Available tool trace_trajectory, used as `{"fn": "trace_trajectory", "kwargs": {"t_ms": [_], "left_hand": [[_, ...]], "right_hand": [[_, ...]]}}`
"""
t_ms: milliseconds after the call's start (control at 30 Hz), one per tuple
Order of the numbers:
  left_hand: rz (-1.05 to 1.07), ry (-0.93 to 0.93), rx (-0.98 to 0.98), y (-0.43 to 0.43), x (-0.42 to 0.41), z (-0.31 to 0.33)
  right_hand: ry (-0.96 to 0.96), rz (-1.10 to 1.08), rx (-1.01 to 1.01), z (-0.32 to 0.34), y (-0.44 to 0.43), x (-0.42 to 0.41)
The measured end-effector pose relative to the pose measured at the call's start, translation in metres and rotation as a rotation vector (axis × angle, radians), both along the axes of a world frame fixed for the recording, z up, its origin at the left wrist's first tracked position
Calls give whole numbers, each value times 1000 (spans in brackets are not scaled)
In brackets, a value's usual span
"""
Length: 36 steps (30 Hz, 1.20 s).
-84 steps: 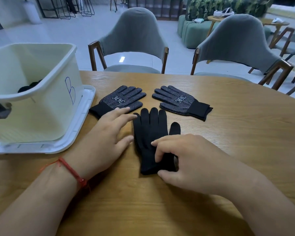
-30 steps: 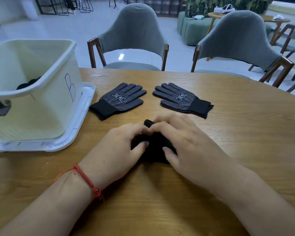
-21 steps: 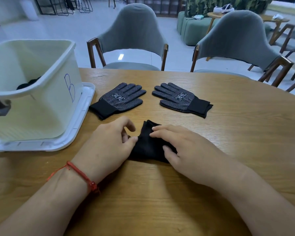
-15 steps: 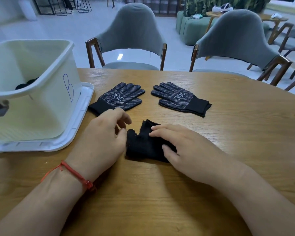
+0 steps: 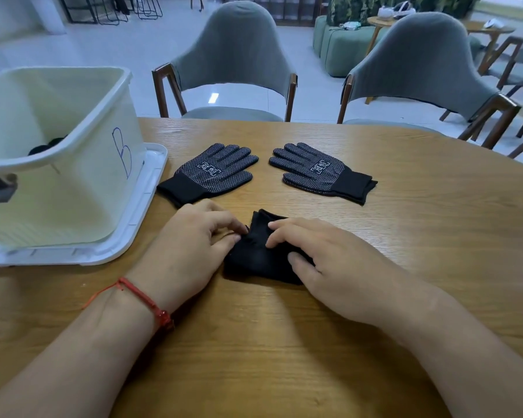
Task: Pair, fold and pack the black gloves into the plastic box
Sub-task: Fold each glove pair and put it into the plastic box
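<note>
A folded bundle of plain black gloves [image 5: 258, 260] lies on the wooden table [image 5: 405, 236] in front of me. My left hand [image 5: 191, 245] pinches the bundle's left edge between thumb and fingers. My right hand [image 5: 323, 257] presses flat on its right half and covers part of it. Beyond the bundle lie two black dotted gloves, palm side up and apart: one on the left [image 5: 212, 173], one on the right [image 5: 320, 171]. The cream plastic box [image 5: 82, 182], marked with a blue "B", stands at the left with dark fabric [image 5: 46, 146] showing inside.
The box stands on its white lid [image 5: 139, 212], whose rim reaches close to the left dotted glove. Two grey chairs [image 5: 233, 64] [image 5: 420, 67] stand at the table's far edge. A red string bracelet [image 5: 142, 300] is on my left wrist.
The flat pair of plain gloves has been folded into a short bundle. My left hand drew back to the bundle's left edge and now pinches it, while my right hand stays pressed on top.
</note>
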<state>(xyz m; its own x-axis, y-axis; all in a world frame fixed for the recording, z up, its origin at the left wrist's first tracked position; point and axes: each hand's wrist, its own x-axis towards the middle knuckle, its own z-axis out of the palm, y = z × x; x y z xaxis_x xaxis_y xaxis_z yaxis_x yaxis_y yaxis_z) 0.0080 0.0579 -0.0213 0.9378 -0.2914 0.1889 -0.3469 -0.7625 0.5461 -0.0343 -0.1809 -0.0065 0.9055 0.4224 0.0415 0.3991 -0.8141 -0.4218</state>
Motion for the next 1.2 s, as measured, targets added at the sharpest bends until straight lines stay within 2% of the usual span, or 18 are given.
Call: {"fn": "trace_trajectory", "kwargs": {"t_ms": [133, 200, 267, 500, 633, 900, 1067, 1200], "left_hand": [[-122, -119, -58, 0, -6, 8], [-312, -118, 19, -1, -12, 11], [-405, -129, 162, -3, -14, 9], [-402, -344, 236, -10, -15, 8], [-389, -443, 195, -13, -18, 10], [-281, -281, -65, -12, -21, 14], [-141, -236, -271, -13, -23, 22], [-126, -69, -418, -14, -29, 28]], "right_hand": [[50, -2, 63, 3, 1, -2], [25, 5, 55, 1, 2, -1], [25, 2, 60, 1, 2, 0], [-51, 39, 7, 5, 5, -5], [-122, -12, 117, -4, 3, 0], [-92, -67, 297, -4, -2, 3], [-81, -81, 500, 4, -2, 1], [79, -98, 711, 7, -2, 1]]}}
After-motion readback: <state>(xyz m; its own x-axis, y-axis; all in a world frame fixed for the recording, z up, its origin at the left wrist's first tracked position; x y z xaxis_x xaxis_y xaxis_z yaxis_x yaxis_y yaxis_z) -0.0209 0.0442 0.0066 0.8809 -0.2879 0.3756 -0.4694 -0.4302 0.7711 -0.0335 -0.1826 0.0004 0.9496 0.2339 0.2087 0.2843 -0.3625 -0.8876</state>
